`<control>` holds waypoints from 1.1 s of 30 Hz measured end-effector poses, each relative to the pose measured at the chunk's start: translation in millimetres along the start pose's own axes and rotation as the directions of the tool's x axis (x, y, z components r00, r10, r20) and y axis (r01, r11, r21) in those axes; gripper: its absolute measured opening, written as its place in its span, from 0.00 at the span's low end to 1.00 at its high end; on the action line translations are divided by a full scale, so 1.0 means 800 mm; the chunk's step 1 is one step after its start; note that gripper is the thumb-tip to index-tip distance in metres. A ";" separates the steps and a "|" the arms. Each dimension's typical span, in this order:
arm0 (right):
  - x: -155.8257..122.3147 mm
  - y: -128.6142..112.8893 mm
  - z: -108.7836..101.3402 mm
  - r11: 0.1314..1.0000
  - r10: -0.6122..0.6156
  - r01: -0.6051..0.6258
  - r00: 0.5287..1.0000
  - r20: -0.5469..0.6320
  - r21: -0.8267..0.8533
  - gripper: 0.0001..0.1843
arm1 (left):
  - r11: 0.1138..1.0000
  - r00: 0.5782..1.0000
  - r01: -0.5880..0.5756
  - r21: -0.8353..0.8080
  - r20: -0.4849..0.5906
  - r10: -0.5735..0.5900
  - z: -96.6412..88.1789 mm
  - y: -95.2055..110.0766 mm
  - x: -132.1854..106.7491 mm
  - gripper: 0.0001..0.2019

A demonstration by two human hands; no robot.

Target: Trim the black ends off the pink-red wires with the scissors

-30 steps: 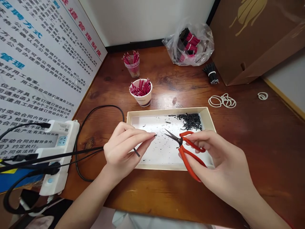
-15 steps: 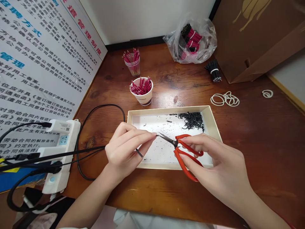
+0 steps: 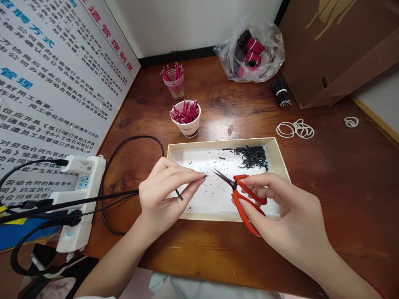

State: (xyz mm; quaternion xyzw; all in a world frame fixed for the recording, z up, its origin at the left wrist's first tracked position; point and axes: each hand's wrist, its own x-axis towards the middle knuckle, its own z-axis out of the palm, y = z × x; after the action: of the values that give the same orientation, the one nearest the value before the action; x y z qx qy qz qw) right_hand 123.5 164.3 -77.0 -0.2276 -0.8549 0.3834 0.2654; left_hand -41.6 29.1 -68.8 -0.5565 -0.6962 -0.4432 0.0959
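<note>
Over a shallow cream box [image 3: 218, 217], my left hand [image 3: 165, 187] pinches a short black wire [image 3: 179, 195]. One end of the wire pokes out at the fingertips and the other hangs below the palm; most of it is hidden by the fingers. My right hand [image 3: 283, 207] grips red-handled scissors [image 3: 246, 203], its fingers in the handle loops. The narrow blades look nearly closed and point at the left fingertips, a small gap away. Black wire pieces [image 3: 251, 157] lie heaped in the box's far right corner, with small bits scattered on its white bottom.
Behind the box stand a paper cup [image 3: 189, 128] and a clear plastic cup [image 3: 174, 89], both with red wires. A clear bag [image 3: 268, 54] of wire bundles, a black wire bundle [image 3: 280, 92] and white rubber bands [image 3: 294, 128] lie right. A power strip [image 3: 82, 203] with cables is left.
The scissors have drawn back to the right, away from the left fingertips, and their blades have closed somewhat. My left hand has barely moved and still pinches the wire.
</note>
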 end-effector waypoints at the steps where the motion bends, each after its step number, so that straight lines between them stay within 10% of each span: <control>1: 0.000 -0.001 0.000 1.000 -0.003 0.003 1.000 0.002 0.006 0.07 | 0.999 1.000 0.031 -0.023 0.004 -0.031 0.000 0.001 0.000 0.10; 33: -0.001 0.001 -0.002 0.999 -0.044 0.043 0.999 0.026 0.033 0.07 | 0.997 0.999 0.032 -0.076 0.003 -0.032 0.003 -0.001 -0.004 0.12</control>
State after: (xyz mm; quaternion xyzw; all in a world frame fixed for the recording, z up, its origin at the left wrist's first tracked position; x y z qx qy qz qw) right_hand 125.0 165.4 -76.7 -0.1994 -0.8569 0.3942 0.2657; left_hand -40.1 29.0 -72.4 -0.5490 -0.6878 -0.4702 0.0667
